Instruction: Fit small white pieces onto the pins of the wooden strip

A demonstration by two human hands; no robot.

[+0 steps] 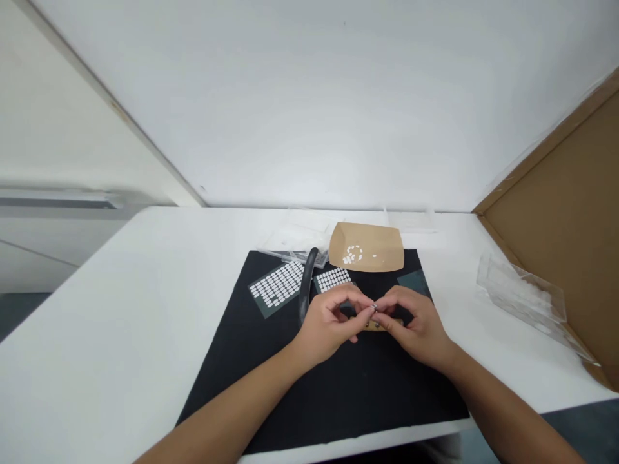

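My left hand (333, 319) and my right hand (411, 322) meet over a black mat (358, 393). Thumb and index finger of each are pinched together on a small metallic piece (374, 307), too tiny to identify. Just beneath the fingers lies a tan strip (387, 325) bearing small round metallic bits, partly covered by my hands. Left of my left hand is a curved black bar (306, 283). Beyond it rest a sheet of white oval stickers (280, 283) and a second sticker sheet (333, 277).
A tan paper tray (382, 241) holding several small white pieces stands at the mat's far edge. Clear plastic packaging (300, 232) lies behind. On the right are a clear plastic box (522, 296) and a brown cardboard panel (570, 212). A dark green sheet (413, 281) lies near my right hand.
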